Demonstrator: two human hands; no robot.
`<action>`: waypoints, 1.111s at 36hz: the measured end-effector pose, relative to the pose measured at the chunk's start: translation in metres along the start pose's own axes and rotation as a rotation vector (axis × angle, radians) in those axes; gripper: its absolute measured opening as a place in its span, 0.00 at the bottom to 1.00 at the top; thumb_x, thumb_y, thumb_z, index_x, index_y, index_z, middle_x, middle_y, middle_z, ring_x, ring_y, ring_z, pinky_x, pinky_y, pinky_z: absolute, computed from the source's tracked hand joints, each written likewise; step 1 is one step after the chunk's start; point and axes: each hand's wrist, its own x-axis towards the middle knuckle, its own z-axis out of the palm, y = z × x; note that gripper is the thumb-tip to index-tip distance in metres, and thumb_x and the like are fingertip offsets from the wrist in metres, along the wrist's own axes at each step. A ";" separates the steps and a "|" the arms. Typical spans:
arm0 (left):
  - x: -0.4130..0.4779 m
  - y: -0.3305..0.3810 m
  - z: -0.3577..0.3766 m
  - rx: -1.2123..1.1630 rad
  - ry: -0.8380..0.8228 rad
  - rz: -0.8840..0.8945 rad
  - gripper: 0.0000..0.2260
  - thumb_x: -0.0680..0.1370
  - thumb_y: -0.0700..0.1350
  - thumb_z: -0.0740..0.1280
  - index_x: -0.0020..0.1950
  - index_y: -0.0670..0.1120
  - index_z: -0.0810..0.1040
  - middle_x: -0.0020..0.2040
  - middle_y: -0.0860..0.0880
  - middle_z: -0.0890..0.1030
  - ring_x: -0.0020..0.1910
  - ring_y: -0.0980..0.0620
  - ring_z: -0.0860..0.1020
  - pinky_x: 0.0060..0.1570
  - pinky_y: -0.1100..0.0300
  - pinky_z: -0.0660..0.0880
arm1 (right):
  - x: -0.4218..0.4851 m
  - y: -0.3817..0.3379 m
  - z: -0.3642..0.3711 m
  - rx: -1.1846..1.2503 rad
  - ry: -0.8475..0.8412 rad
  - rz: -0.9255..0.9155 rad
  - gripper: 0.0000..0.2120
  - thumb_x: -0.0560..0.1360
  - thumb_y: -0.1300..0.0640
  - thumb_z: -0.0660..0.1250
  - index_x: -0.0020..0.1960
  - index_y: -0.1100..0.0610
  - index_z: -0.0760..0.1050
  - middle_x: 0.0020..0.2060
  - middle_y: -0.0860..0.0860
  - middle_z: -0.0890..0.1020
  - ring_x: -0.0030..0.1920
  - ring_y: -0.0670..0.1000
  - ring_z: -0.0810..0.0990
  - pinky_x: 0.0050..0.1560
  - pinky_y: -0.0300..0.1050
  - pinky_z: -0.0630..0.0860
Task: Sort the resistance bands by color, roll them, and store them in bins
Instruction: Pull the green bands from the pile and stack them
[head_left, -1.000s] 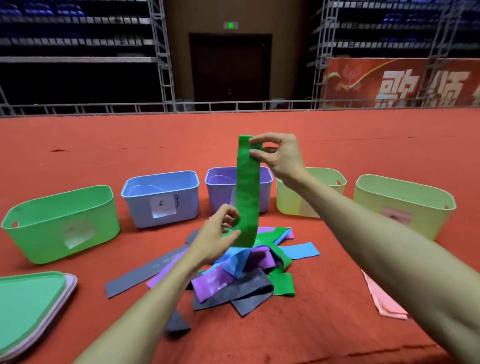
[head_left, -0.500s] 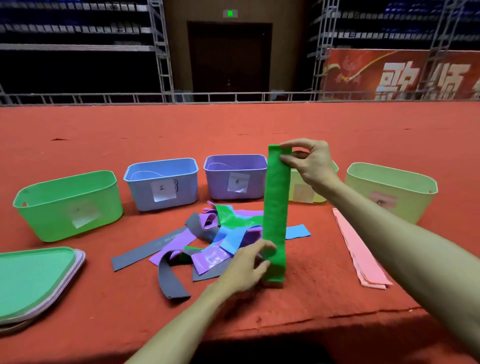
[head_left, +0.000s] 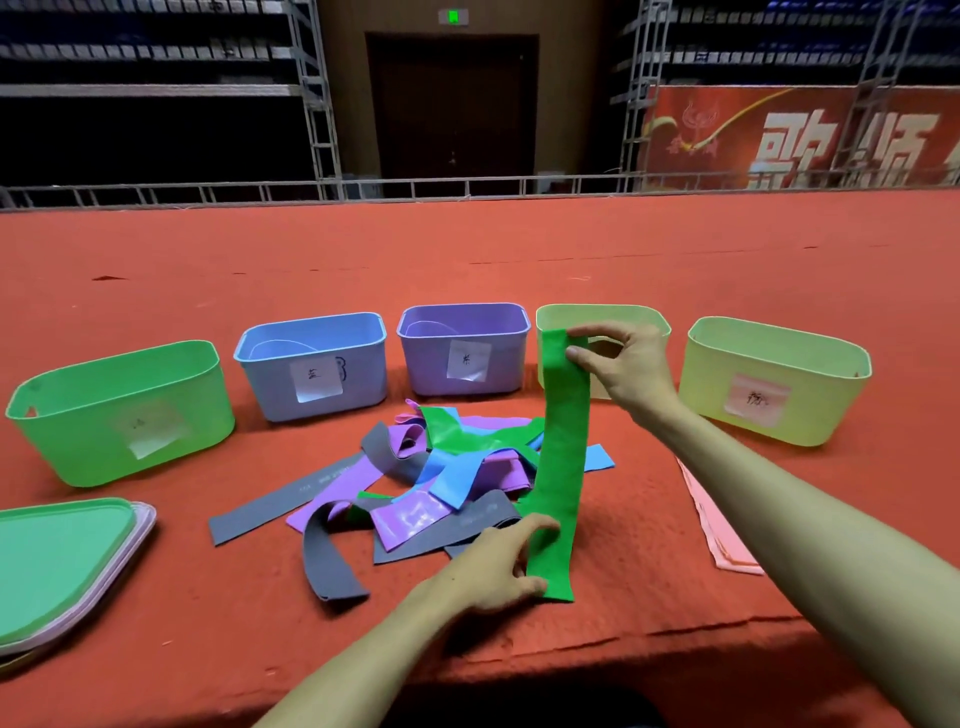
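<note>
A long green band (head_left: 561, 457) stretches upright between my two hands. My right hand (head_left: 626, 366) pinches its top end in front of the pale green bin (head_left: 644, 319). My left hand (head_left: 501, 564) grips its bottom end, which touches the red surface near the front edge. Behind it lies a tangled pile of bands (head_left: 431, 483) in grey, purple, blue and green. A stack of flat pink bands (head_left: 719, 530) lies to the right, partly hidden by my right forearm.
A row of bins stands behind the pile: green bin (head_left: 119, 410), blue bin (head_left: 311, 364), purple bin (head_left: 462, 345) and a yellow-green bin (head_left: 774, 379). Stacked lids (head_left: 62, 561) lie at the near left. The red surface's front edge (head_left: 623, 644) is close to me.
Both hands carried the green band out of the pile, rightward and toward me. Its lower end now touches the surface near the front edge, with the band pulled straighter.
</note>
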 end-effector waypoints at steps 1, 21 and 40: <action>0.001 0.001 -0.004 0.047 -0.051 -0.004 0.28 0.75 0.48 0.70 0.72 0.56 0.63 0.58 0.48 0.78 0.51 0.49 0.76 0.54 0.57 0.72 | 0.000 0.003 0.000 -0.012 -0.005 -0.005 0.12 0.70 0.68 0.73 0.49 0.55 0.81 0.38 0.52 0.84 0.35 0.41 0.81 0.40 0.33 0.77; 0.080 -0.087 -0.155 0.563 -0.023 -0.321 0.12 0.77 0.45 0.65 0.59 0.45 0.80 0.57 0.45 0.82 0.56 0.46 0.78 0.52 0.60 0.70 | -0.010 0.065 0.016 -0.097 -0.174 -0.054 0.16 0.68 0.65 0.76 0.46 0.45 0.81 0.41 0.52 0.85 0.41 0.58 0.83 0.46 0.54 0.80; 0.133 -0.143 -0.152 0.339 0.252 -0.382 0.10 0.76 0.46 0.68 0.54 0.44 0.82 0.55 0.42 0.82 0.55 0.42 0.78 0.56 0.56 0.71 | 0.000 0.093 0.036 -0.074 -0.203 -0.018 0.13 0.68 0.67 0.75 0.47 0.52 0.82 0.35 0.37 0.81 0.33 0.40 0.76 0.40 0.32 0.74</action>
